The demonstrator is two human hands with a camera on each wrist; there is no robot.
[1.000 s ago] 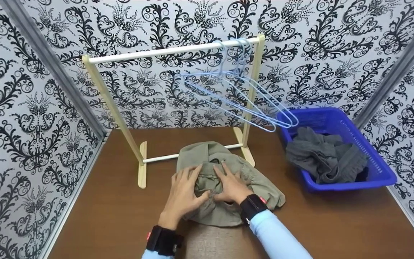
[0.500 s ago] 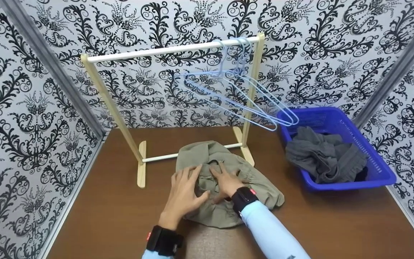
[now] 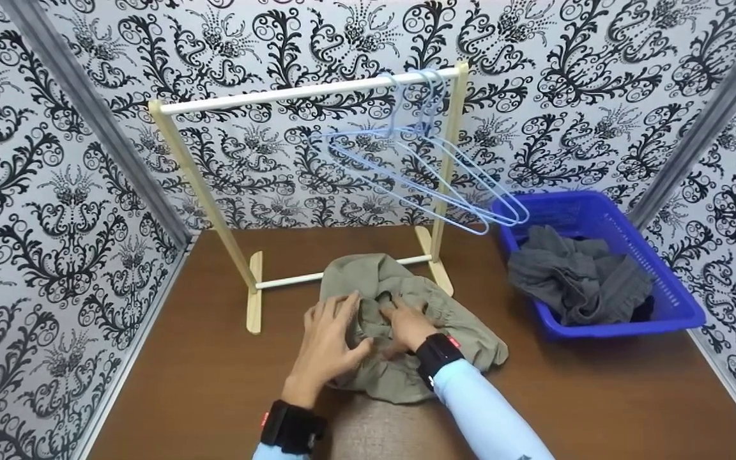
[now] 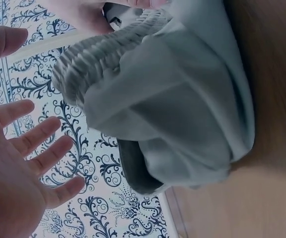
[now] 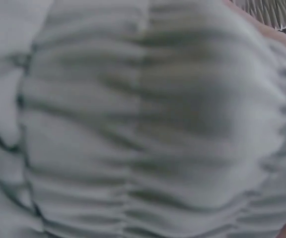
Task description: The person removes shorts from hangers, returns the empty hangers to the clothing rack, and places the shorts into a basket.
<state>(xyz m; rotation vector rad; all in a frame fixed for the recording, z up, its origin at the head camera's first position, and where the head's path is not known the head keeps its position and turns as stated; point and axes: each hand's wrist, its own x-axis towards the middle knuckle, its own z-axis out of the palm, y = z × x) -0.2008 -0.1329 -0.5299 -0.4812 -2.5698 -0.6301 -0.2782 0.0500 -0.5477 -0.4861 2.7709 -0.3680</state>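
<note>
Olive-khaki pants (image 3: 355, 271) with a gathered elastic waistband (image 4: 91, 62) lie bunched on the table in the head view. My left hand (image 3: 326, 345) is over their left side. In the left wrist view its fingers (image 4: 41, 136) are loosely bent, apart from the cloth and holding nothing. My right hand (image 3: 409, 329) is at the waist opening, fingers curled into the cloth and thumb on the near side. Its fingertips are hidden in the folds. Blurred gathered cloth (image 5: 133, 119) fills most of the right wrist view.
A wooden rack (image 3: 205, 204) with a white bar (image 3: 278, 94) stands behind the pants. Several light-blue hangers (image 3: 451, 211) hang at its right end. A blue basket (image 3: 678, 297) on the right holds dark grey clothing (image 3: 575, 275). Patterned walls enclose the brown table (image 3: 202, 390).
My right hand has shifted slightly left, and its spread fingers have curled into the waist opening. The cloth there has creased and shifted. My left hand has hardly moved.
</note>
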